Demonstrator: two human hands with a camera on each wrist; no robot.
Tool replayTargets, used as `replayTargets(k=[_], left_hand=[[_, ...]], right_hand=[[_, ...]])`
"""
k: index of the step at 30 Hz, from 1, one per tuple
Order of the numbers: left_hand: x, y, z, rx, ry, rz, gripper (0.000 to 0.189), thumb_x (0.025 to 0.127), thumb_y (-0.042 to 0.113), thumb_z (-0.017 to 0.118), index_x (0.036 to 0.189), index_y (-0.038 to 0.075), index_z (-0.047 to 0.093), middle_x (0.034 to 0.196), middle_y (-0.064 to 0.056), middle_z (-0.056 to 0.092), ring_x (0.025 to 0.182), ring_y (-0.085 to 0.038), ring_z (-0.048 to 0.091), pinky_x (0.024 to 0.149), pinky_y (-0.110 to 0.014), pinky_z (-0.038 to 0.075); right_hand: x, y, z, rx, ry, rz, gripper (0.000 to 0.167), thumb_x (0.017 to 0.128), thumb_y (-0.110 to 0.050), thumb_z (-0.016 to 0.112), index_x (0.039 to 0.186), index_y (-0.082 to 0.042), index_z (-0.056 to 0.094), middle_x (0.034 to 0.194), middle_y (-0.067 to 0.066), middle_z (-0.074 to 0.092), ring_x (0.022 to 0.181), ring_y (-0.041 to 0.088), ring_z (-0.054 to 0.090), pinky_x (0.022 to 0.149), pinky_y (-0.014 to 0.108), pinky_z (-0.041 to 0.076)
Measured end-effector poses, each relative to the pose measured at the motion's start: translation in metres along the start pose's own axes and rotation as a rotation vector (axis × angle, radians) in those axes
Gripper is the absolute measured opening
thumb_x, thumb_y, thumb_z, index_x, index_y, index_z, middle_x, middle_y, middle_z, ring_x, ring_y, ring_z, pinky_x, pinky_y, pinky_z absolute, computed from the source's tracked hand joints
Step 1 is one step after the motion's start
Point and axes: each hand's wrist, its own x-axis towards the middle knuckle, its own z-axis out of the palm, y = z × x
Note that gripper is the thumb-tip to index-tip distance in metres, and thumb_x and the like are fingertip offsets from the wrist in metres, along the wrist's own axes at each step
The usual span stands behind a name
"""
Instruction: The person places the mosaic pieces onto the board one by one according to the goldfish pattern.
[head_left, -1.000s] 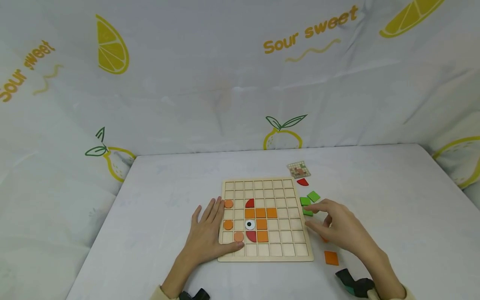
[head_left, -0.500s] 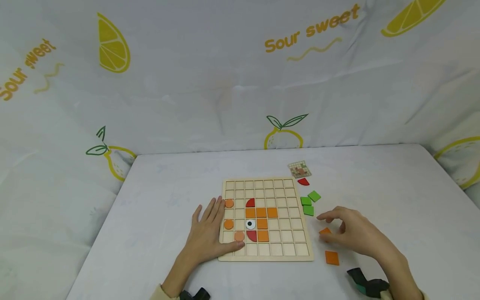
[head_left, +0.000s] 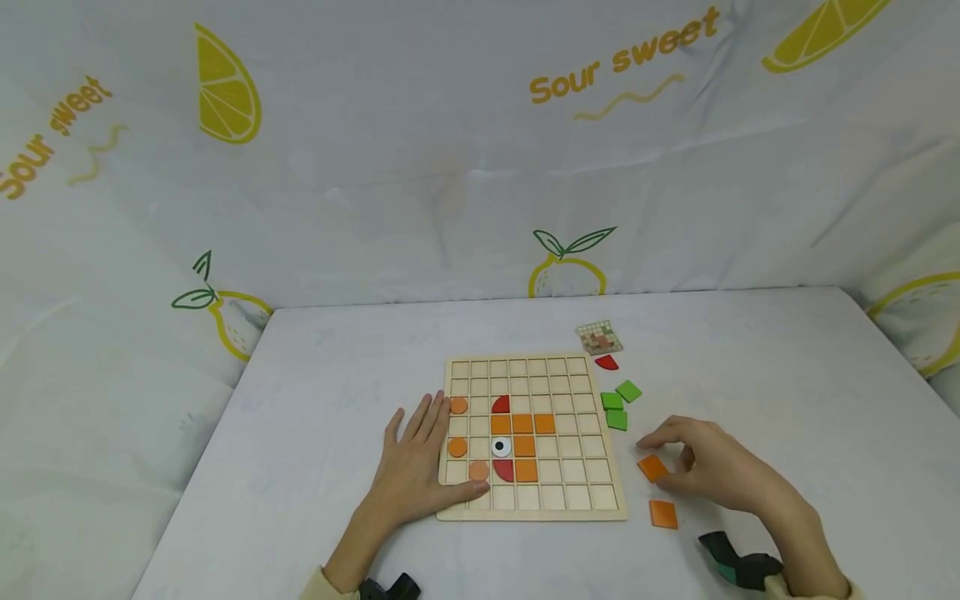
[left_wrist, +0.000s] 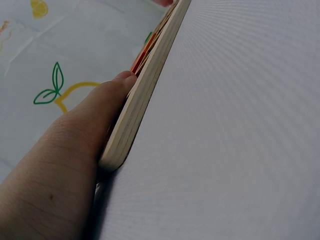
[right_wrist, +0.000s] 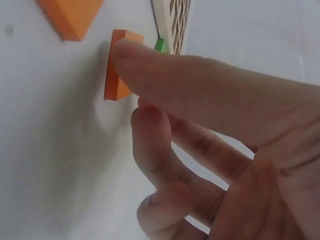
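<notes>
My left hand [head_left: 414,467] lies with fingers outstretched along the left edge of the wooden grid board [head_left: 525,514], its thumb across the lower-left cells. Orange squares [head_left: 522,424], orange discs [head_left: 457,447], red quarter-circles [head_left: 501,405] and a round eye tile [head_left: 501,447] sit in the board's cells. To the right of the board, my right hand [head_left: 720,467] is at a loose orange square [head_left: 652,468], thumb and forefinger spread around it. In the right wrist view the thumb covers part of that orange square [right_wrist: 116,70]; the forefinger's tip is hidden.
Another orange square [head_left: 663,514] lies nearer the front. Several green squares [head_left: 617,420] lie by the board's right edge. Further back are a red quarter-circle [head_left: 607,362] and a patterned card [head_left: 599,337]. A printed cloth [head_left: 450,167] hangs behind the table.
My right hand has moved away from the green squares, right and toward the front, to the loose orange square. The left hand stays on the board.
</notes>
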Motion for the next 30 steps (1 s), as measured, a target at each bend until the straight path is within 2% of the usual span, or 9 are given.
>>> replayTargets(k=[7,22,30], left_hand=[[0.0005,0.0008,0.0,-0.01,-0.002,-0.009,0.127,0.074,0.086,0.06,0.164,0.007,0.017,0.173,-0.005,0.013,0.162,-0.026,0.014,0.125,-0.063,0.006],[-0.0001,0.0003,-0.0007,-0.002,0.001,-0.006,0.127,0.074,0.088,0.057,0.164,0.007,0.018,0.173,-0.005,0.013,0.162,-0.026,0.015,0.125,-0.063,0.007],[-0.0004,0.0001,-0.0016,0.004,0.004,-0.004,0.127,0.074,0.089,0.056,0.164,0.007,0.018,0.173,-0.006,0.014,0.162,-0.026,0.015,0.125,-0.063,0.008]], right_hand=[[0.0048,-0.0015,0.0023,-0.002,-0.024,0.068,0.033,0.077,-0.005,0.085,0.109,-0.01,0.079,0.108,0.002,0.073,0.067,0.012,0.046,0.056,0.021,0.04],[0.0064,-0.0045,0.004,-0.013,-0.018,0.061,0.03,0.077,-0.009,0.085,0.107,-0.008,0.08,0.1,-0.001,0.072,0.07,0.012,0.047,0.057,0.022,0.04],[0.0053,-0.0055,0.0039,-0.019,-0.017,0.056,0.03,0.078,-0.011,0.085,0.107,-0.009,0.08,0.1,-0.002,0.071,0.065,0.01,0.046,0.056,0.021,0.04]])
